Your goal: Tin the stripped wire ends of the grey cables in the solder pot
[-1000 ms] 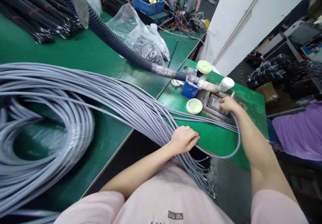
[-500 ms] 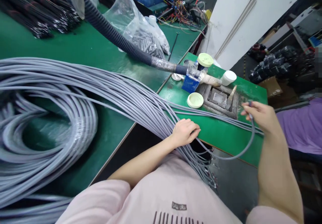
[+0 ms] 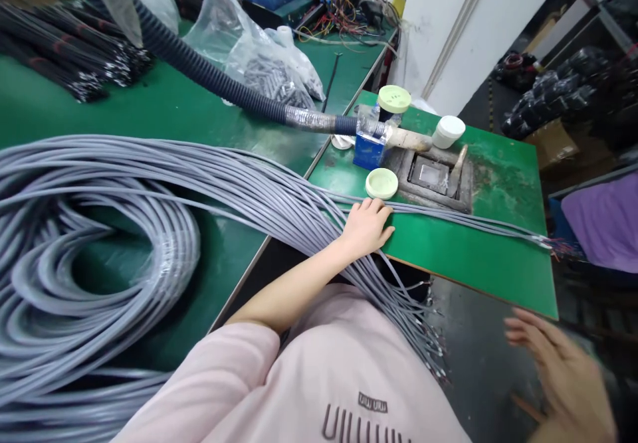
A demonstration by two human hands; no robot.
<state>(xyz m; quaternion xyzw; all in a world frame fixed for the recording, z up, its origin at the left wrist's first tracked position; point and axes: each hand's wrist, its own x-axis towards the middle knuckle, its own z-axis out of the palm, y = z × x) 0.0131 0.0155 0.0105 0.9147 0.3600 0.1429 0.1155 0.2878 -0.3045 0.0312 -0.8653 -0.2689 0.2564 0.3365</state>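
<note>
A thick bundle of grey cables (image 3: 239, 187) runs from the left and splits near my left hand (image 3: 369, 227). That hand lies palm down on the cables, thumb apart and fingers stretched over them. A few grey cables (image 3: 448, 216) pass beyond it across the small green board (image 3: 478, 257), and their stripped wire ends reach past its right edge. Other cable ends (image 3: 423, 330) hang below the board by my shirt. My right hand (image 3: 561, 363), slightly blurred, is at the lower right, off the board, with nothing in it and its fingers extended.
Behind the cables, a solder pot (image 3: 431, 174) is set in the board with a scraper (image 3: 457, 171) on it. A ribbed hose (image 3: 214, 78) ends above. A pale green lid (image 3: 381, 183) and white jar (image 3: 448, 131) stand near. Someone's purple sleeve (image 3: 605, 220) is at right.
My right hand has let go of the grey cable it held up and moved down and right, off the board. My left hand has shifted slightly up, still on the bundle.
</note>
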